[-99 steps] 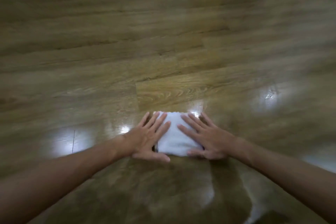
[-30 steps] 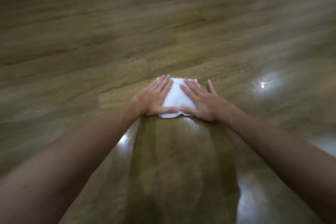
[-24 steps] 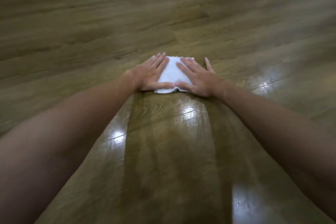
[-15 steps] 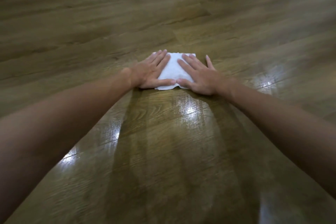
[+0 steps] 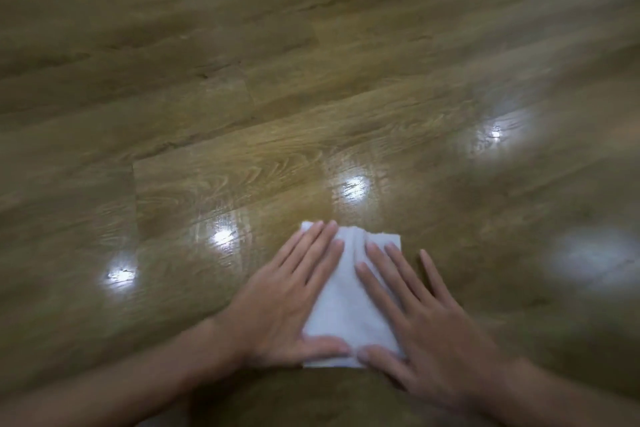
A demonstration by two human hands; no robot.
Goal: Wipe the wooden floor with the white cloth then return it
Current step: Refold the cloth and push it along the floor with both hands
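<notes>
Both hands, left hand point(image 5: 287, 302) and right hand point(image 5: 426, 319), press flat, fingers spread, on the unmarked white cloth point(image 5: 346, 308) on the glossy wooden floor point(image 5: 242, 156).

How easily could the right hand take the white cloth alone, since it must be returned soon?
Probably yes: the right hand already lies flat on the white cloth, but the left hand presses its other side and would need to lift first.

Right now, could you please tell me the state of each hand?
Left hand: open, flat, palm down on the cloth.
Right hand: open, flat, fingers spread, pressing the cloth's other side.
</notes>
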